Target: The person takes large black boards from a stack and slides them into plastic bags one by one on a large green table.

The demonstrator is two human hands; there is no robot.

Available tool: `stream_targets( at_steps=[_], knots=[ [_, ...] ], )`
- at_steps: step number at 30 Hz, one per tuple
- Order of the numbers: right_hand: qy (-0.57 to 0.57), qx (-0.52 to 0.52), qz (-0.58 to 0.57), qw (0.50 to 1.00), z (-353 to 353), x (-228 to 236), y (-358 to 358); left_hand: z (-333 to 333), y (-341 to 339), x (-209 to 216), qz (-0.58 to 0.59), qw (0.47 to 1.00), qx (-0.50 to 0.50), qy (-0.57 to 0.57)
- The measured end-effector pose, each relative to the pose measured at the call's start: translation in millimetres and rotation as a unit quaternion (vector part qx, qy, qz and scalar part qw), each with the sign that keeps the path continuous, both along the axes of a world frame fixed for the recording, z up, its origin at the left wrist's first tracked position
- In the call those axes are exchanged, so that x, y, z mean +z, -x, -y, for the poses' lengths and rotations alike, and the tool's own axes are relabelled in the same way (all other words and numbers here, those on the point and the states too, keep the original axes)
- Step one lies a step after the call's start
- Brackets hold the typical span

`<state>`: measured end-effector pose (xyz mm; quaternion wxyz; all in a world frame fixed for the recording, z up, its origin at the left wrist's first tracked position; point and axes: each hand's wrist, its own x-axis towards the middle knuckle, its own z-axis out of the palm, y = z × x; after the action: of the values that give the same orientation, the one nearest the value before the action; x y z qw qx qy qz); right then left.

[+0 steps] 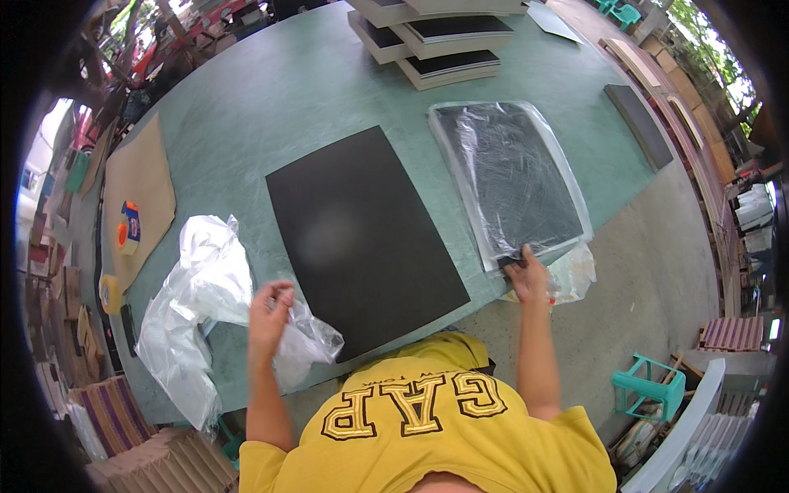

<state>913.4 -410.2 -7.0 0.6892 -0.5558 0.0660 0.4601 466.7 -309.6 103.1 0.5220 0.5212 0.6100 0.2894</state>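
Note:
A large black sheet lies flat on the green table in front of me. Right of it rests a clear plastic bag with a black board or sheet inside. My right hand grips the bag's near edge, where a bit of black shows by the fingers. My left hand, slightly blurred, hovers left of the black sheet with its fingers curled in. Crumpled clear plastic lies against that hand; whether the fingers pinch any of it is hidden. A bigger heap of clear plastic bags spreads farther left.
Black-topped stacks stand at the table's far side. A dark block lies near the right edge. Brown cardboard with a tape dispenser on it, and a yellow tape roll, are at left. A green stool stands right.

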Motion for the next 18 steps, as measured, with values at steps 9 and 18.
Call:
stream_targets(
  at_steps=[9, 18],
  knots=[
    [-0.056, 0.515, 0.089, 0.851, -41.0, 113.9, 96.1, -48.1, -66.7, 108.9, 0.151, 0.88, 0.204, -0.402],
    [-0.271, 0.43, -0.317, 0.801, -112.9, 100.3, 166.6, -17.8, -106.4, 52.2, 0.02, 0.952, -0.081, -0.295]
  ],
)
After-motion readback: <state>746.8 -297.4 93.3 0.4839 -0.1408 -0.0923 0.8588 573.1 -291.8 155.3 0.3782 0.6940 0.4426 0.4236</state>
